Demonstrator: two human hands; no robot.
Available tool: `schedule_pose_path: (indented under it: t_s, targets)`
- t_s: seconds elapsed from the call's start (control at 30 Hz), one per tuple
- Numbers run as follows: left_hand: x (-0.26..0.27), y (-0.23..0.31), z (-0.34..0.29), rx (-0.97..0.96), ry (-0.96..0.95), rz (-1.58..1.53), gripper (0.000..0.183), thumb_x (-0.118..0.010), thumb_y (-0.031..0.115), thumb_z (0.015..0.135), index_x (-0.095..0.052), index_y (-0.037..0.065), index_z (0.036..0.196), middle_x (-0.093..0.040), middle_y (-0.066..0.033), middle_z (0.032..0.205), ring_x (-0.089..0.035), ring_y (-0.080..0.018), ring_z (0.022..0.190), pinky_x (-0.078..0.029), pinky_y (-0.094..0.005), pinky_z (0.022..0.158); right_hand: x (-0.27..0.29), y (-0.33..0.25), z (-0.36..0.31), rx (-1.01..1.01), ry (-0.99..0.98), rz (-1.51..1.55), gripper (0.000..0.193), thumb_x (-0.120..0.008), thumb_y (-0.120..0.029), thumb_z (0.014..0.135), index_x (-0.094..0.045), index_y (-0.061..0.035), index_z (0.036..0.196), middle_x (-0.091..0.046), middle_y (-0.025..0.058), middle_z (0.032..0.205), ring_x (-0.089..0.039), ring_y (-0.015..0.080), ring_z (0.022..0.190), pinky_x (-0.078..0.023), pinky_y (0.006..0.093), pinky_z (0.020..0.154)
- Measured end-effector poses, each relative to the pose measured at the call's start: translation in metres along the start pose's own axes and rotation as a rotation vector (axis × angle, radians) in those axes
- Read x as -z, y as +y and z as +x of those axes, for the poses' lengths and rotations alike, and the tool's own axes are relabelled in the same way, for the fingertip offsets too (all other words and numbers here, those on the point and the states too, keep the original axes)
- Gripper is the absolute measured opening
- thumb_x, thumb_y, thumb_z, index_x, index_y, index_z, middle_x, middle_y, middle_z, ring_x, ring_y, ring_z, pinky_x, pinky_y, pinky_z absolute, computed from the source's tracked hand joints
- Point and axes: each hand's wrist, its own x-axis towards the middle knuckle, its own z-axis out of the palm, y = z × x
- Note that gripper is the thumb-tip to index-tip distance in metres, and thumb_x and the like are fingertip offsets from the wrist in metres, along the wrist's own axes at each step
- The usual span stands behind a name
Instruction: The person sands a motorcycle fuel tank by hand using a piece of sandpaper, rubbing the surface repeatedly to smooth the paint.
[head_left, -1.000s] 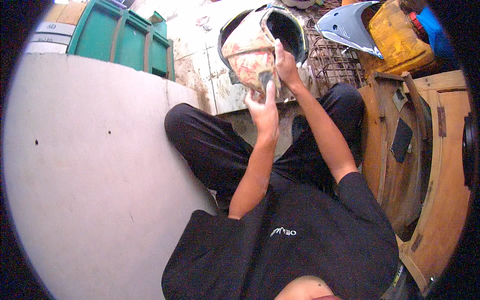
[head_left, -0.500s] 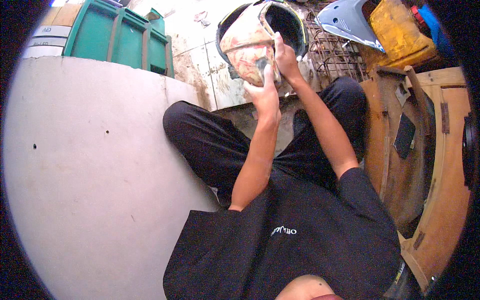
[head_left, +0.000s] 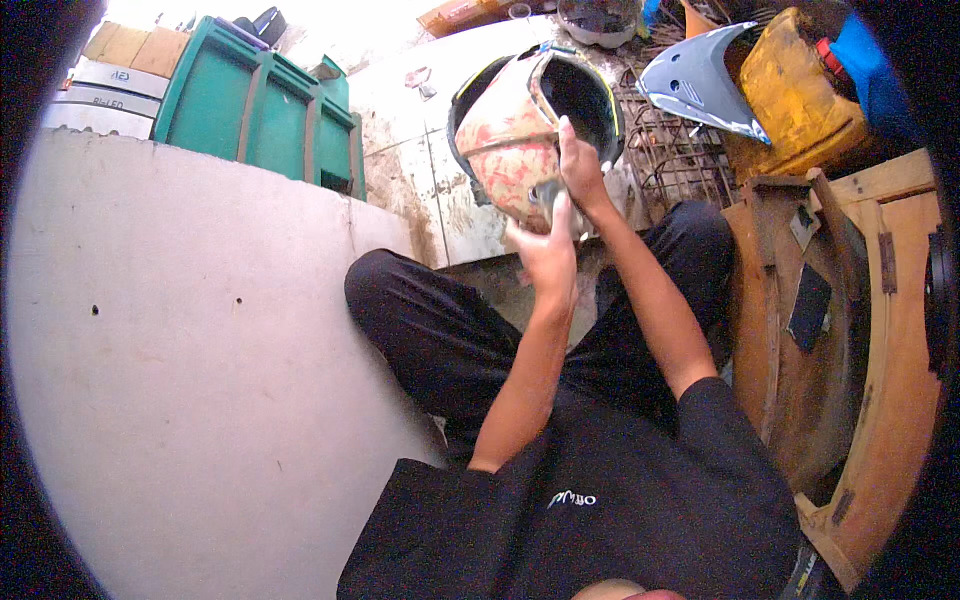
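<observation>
A curved cream panel [head_left: 505, 145] with reddish patches and a dark groove across it leans over a round black tub [head_left: 590, 85] with a yellowish rim. The fingers of my right hand [head_left: 582, 180] are closed on the panel's right edge, thumb pointing up. At the panel's lower end is my left hand [head_left: 545, 255], closed around it with the thumb raised; it is slightly blurred. A small dark grey patch [head_left: 545, 192] shows beside the left thumb, and I cannot tell whether it is a loose piece or part of the panel.
Rusty wire mesh [head_left: 680, 150] lies right of the tub, near a grey-blue panel [head_left: 700, 80] and a yellow jerrycan [head_left: 800, 95]. A green crate [head_left: 235, 100] stands far left behind a white board [head_left: 200, 350]. On the right is a wooden frame [head_left: 880, 400] with a dark flat piece [head_left: 810, 307].
The whole view has shifted, so everything sits lower in it, and more shows at the far edge. Both hands stay on the panel, whose tilt has altered slightly.
</observation>
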Motion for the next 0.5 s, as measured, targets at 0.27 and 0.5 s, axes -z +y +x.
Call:
schedule_pose_path:
  t_s: [0.27,0.5]
  targets:
    - [-0.005,-0.016,-0.012,0.087,0.1,0.014,0.079,-0.077,0.026,0.08,-0.029,-0.009,0.132,-0.047,-0.0198,0.129,-0.051,-0.0234,0.116,-0.042,-0.0348,0.098,0.0,0.011,0.003,0.03,0.051,0.018,0.054,-0.036,-0.036,0.103,-0.06,0.0044,0.078,-0.057,0.0298,0.074,-0.058,0.0471,0.072,-0.042,0.0494,0.06]
    - [-0.011,-0.019,0.024,-0.046,0.177,0.006,0.072,-0.073,0.022,0.085,-0.031,-0.008,0.134,-0.049,-0.0175,0.13,-0.052,-0.0233,0.114,-0.043,-0.0341,0.096,0.001,0.023,0.01,-0.107,-0.033,-0.116,0.061,-0.036,-0.044,0.102,-0.06,0.008,0.08,-0.052,0.0154,0.06,-0.048,0.0175,0.059,-0.042,0.0382,0.059]
